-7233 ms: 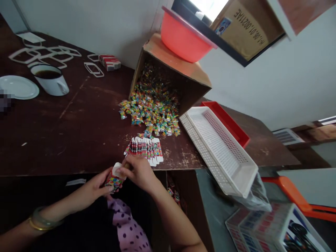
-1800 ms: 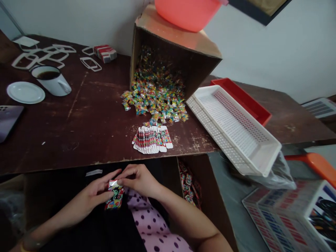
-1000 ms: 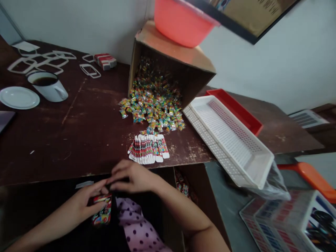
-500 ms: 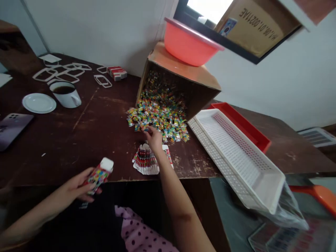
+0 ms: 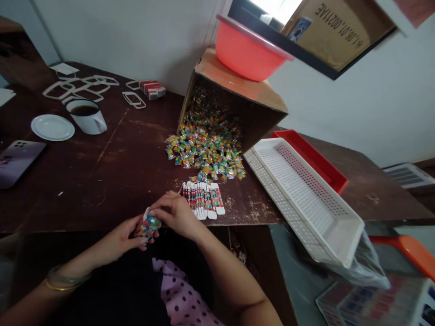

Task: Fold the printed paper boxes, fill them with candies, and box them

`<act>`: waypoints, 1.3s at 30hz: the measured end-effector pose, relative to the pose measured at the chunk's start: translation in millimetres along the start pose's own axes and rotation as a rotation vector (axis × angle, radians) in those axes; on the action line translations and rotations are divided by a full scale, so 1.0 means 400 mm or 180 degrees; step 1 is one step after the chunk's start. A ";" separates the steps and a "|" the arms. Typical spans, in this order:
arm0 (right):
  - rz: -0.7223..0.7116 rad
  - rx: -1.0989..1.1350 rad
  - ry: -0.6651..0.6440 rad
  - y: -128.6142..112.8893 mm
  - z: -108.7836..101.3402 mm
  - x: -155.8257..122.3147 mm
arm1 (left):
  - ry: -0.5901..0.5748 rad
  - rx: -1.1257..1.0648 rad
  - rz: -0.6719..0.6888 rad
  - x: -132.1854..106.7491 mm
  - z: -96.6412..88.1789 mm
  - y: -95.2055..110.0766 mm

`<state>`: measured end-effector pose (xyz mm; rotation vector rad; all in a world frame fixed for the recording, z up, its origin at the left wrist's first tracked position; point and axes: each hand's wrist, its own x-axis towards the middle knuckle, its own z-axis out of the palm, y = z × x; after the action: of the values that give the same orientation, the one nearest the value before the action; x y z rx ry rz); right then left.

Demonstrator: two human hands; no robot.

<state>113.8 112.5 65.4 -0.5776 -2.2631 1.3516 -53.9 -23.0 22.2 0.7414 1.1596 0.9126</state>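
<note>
My left hand [image 5: 120,236] grips a small colourful carton [image 5: 147,225] at the table's front edge, its white flap open at the top. My right hand [image 5: 176,213] is closed at the carton's open end, fingers pinched on something I cannot make out. Just beyond my hands lies a fanned stack of flat colourful cartons [image 5: 203,199]. Farther back a heap of wrapped candies [image 5: 205,151] spills from a cardboard box [image 5: 238,93] lying on its side.
A white perforated tray [image 5: 307,203] overhangs the table's right edge, with a red tray [image 5: 314,156] behind it. An orange basin [image 5: 249,52] sits on the box. At the left stand a mug [image 5: 86,117], a saucer [image 5: 52,127] and a phone [image 5: 16,160].
My right hand has come back from the candy heap to the carton. My left hand has brought the carton in toward the middle, and both hands now meet on it.
</note>
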 end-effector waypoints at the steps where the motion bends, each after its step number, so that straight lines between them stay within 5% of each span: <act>1: -0.0026 -0.0037 -0.0031 -0.002 0.010 -0.005 | 0.0036 0.0051 0.0012 -0.006 0.005 -0.003; 5: 0.0222 -0.0340 0.0287 -0.001 0.036 -0.024 | 0.0243 0.0026 -0.0043 -0.020 0.026 -0.010; 12: 0.0066 -0.0189 0.0234 -0.009 0.086 -0.068 | 0.0502 0.0079 0.0122 -0.024 0.044 -0.005; 16: 0.1079 0.1808 0.0780 0.031 0.125 -0.090 | 0.0557 -0.0304 0.0052 -0.025 0.032 -0.008; 18: 0.1608 0.2866 0.0421 0.050 0.139 -0.093 | 0.0562 -0.0281 -0.0040 -0.025 0.021 -0.009; 20: 0.1729 0.3193 0.0071 0.056 0.144 -0.092 | 0.0633 -0.0002 -0.0005 -0.025 0.014 -0.005; 27: 0.0455 0.0770 -0.0203 0.002 0.095 -0.079 | 0.0744 0.0603 0.0160 -0.009 0.023 0.008; 30: 0.0154 0.0684 -0.0151 -0.011 0.088 -0.079 | 0.0760 0.0168 0.0007 -0.005 0.015 -0.008; 34: 0.0403 0.0937 0.0201 -0.010 0.100 -0.077 | 0.0230 -0.0257 0.0015 -0.023 -0.003 -0.019; 39: 0.0554 0.0925 0.0087 0.002 0.104 -0.081 | 0.0142 0.0070 -0.0144 -0.054 -0.006 -0.008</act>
<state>117.1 65.4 41.8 -0.6975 -1.9811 1.7079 -58.5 -43.7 27.9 0.7129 1.2227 0.8835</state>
